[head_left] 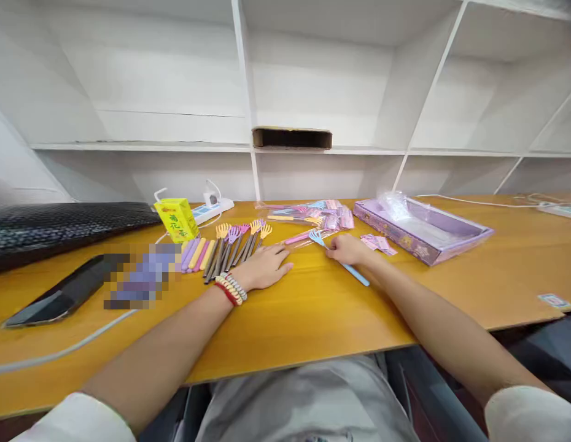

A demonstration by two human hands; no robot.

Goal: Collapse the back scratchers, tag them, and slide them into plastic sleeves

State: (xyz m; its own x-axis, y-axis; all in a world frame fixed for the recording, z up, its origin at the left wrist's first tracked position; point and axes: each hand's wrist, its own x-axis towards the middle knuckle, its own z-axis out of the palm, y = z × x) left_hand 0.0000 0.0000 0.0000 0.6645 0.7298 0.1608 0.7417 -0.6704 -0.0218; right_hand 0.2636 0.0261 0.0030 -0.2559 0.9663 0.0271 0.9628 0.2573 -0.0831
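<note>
My right hand (347, 250) is closed round a light blue back scratcher (357, 274), its claw end pointing away to the left and its handle toward me. Palm down on the table, my left hand (263, 268) lies with fingers stretched out and holds nothing. Beside it are several metal rods with claw heads (233, 233) in yellow, purple and pink. Left of those, several purple, pink and yellow handles (192, 255) lie in a row. A pink back scratcher (297, 238) rests on clear wrapping between my hands. Farther back are several wrapped back scratchers (308, 212).
A purple open box (430, 252) with clear plastic in it stands at the right, near pink cards (379, 244). At the left are a yellow drink carton (176, 219), a power strip (214, 210), a white cable (83, 339) and a black item (59, 294). White shelves (322, 73) rise behind.
</note>
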